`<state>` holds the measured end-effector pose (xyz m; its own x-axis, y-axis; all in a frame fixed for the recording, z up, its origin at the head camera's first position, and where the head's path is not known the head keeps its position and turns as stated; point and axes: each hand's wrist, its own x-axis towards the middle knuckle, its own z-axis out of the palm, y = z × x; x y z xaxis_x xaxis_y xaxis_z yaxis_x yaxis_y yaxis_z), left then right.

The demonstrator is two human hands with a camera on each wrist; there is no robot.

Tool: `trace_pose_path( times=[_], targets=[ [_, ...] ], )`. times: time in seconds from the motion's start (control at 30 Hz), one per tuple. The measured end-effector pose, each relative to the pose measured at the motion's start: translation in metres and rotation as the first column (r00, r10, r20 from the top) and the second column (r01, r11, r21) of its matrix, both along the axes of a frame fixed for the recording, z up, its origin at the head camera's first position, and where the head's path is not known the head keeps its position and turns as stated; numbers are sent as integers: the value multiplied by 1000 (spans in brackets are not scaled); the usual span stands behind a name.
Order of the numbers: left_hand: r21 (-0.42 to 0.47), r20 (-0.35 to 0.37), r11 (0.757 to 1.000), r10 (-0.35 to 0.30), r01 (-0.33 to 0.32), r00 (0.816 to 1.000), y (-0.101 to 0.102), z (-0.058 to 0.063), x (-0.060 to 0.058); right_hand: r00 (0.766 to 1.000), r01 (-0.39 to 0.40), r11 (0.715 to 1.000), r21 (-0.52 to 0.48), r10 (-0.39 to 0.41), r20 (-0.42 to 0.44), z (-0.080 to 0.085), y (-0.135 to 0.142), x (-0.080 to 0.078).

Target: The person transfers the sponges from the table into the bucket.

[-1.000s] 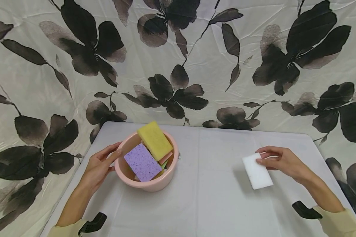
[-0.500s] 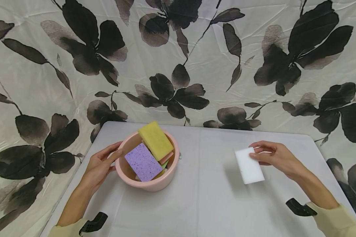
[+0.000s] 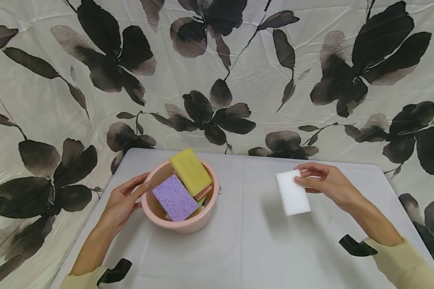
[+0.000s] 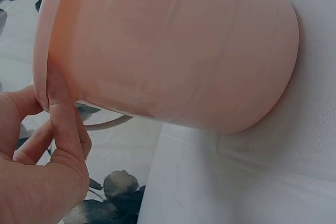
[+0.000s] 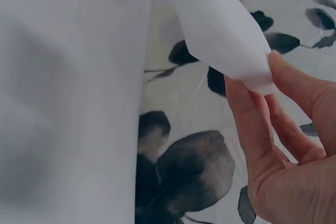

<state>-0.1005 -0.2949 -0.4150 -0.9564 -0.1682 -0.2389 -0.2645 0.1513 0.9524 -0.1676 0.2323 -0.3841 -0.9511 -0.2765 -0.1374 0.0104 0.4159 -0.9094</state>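
Observation:
A pink bucket (image 3: 188, 228) stands on the left part of the table. Purple speckled sponge (image 3: 176, 198) and yellow sponge (image 3: 190, 170) lie on top of other pieces inside it, the yellow one rising over the back rim. My left hand (image 3: 121, 202) pinches the bucket's rim at its left side, thumb and fingers on either side of the rim in the left wrist view. Out to the right, my right hand (image 3: 322, 180) pinches a white sponge (image 3: 293, 193) by its right edge and holds it tilted above the table, its shadow below.
The white-covered table (image 3: 238, 257) meets a floral cloth (image 3: 217, 80) along its back edge. A thin handle (image 4: 107, 124) shows beside the bucket in the left wrist view. Black wrist devices sit at both sleeves.
My right hand has carried the white sponge left and slightly away from me, toward the bucket. The left hand and the bucket have stayed in place.

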Motion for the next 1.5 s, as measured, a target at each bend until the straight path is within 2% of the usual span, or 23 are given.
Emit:
trace_pose_path(
  times=[0.43, 0.83, 1.07, 1.5],
  targets=[
    [0, 3, 1000, 4, -4, 1000, -1, 3, -1, 1000, -13, 1000, -28, 12, -14, 18, -32, -8],
    [-16, -8, 1000, 3, -3, 1000, -3, 1, -3, 998, -63, 985, -159, 61, -18, 26, -71, -18],
    [-71, -25, 997, -39, 37, 999, -4, 2, -3, 996, -90, 977, -193, 87, -26, 31, -93, -20],
    [-148, 10, 985, -90, 90, 996, -8, 9, -4, 990, -140, 973, -185, 131, -61, 38, -135, -21]
  ],
)
